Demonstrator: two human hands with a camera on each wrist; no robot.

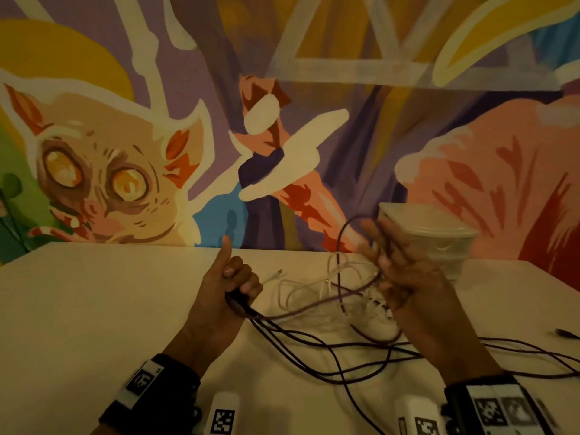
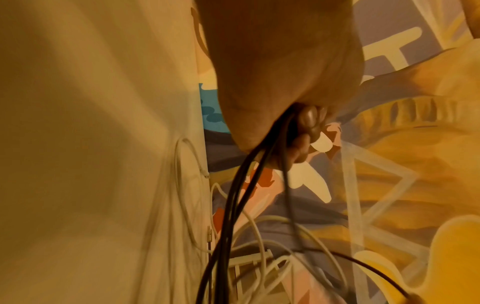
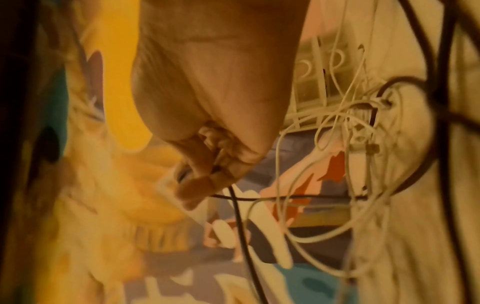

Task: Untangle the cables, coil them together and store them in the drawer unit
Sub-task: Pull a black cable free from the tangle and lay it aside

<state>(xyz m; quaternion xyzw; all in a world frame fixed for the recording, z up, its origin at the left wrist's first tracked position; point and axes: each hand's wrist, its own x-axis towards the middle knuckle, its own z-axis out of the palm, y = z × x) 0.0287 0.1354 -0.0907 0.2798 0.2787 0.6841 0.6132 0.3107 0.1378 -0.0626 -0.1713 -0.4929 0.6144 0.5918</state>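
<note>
A dark purple cable point(image 1: 341, 240) sprawls in long loops over the white table point(image 1: 110, 309). My left hand point(image 1: 241, 284) grips a bunch of its strands point(image 2: 233, 195) in a fist, thumb up. Raised to the right, my right hand point(image 1: 392, 262) has a loop of the same cable round its fingers; in the right wrist view its curled fingertips point(image 3: 197, 185) pinch the strand. Thin white cables point(image 1: 314, 287) lie tangled between the hands, crossed by the dark one point(image 3: 337, 123). The white drawer unit point(image 1: 439, 243) stands behind my right hand, its drawers pushed in.
A painted mural wall point(image 1: 282, 120) rises at the table's far edge. One dark plug end point(image 1: 561, 332) lies at the far right. Two white tagged blocks point(image 1: 222, 412) sit at the near edge. Bare tabletop stretches to the left.
</note>
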